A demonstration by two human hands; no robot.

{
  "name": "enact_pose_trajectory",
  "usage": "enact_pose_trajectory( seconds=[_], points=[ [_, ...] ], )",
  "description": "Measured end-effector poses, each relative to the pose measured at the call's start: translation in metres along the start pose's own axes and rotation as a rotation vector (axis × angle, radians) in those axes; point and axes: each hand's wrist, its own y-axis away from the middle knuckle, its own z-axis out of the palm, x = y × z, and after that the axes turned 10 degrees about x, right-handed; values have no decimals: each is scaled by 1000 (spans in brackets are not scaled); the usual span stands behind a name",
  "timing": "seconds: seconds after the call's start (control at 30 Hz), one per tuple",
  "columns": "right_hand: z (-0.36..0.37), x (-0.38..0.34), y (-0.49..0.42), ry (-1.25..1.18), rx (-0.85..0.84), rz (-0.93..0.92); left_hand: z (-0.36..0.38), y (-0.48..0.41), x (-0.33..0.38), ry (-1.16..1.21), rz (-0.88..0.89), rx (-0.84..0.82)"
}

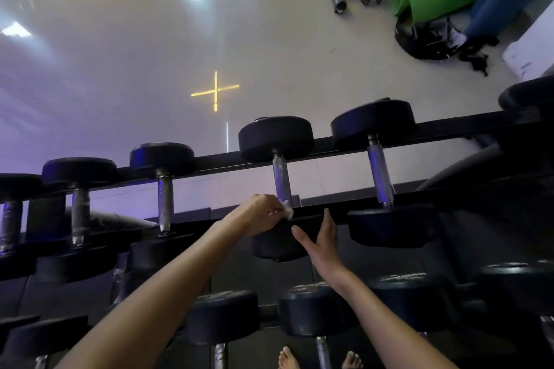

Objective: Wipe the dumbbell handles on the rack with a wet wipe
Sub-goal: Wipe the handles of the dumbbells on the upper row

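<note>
Wiping the lower end of the centre handle (281, 180), the left hand (259, 214) pinched a wet wipe (287, 209); the right hand (322, 238), fingers straight, lay against the dumbbell (277, 247). An upward stroke seemed due.

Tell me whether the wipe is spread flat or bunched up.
Bunched: the wet wipe is a small crumpled wad pinched by the left hand at the handle.

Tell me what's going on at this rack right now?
A person is cleaning dumbbells on the upper tier of a rack. Their left hand pinches a white wet wipe at the near end of one dumbbell handle. The right hand is open with straight fingers, by that dumbbell's near head; whether it touches is unclear.
</note>
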Motion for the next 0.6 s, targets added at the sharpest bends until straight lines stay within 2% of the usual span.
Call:
enact_pose_trajectory(
  seconds=[0.1, 0.2, 0.33, 0.5, 0.6],
  points=[
    [-1, -1, 1, 4, -15, 0, 5, 6, -3, 284, -315, -7],
    [-2, -3, 2, 4, -29, 5, 9, -1, -6, 418, -457, -60],
    [-5, -2, 1, 7, -38, 17, 10, -4, -5, 550, -516, -43],
    [-4, -6, 2, 1, -53, 35, 9, -2, 0, 539, -532, 73],
    [-5, -5, 2, 10, -46, 16, 10, -5, 5, 534, -543, 44]
  ],
)
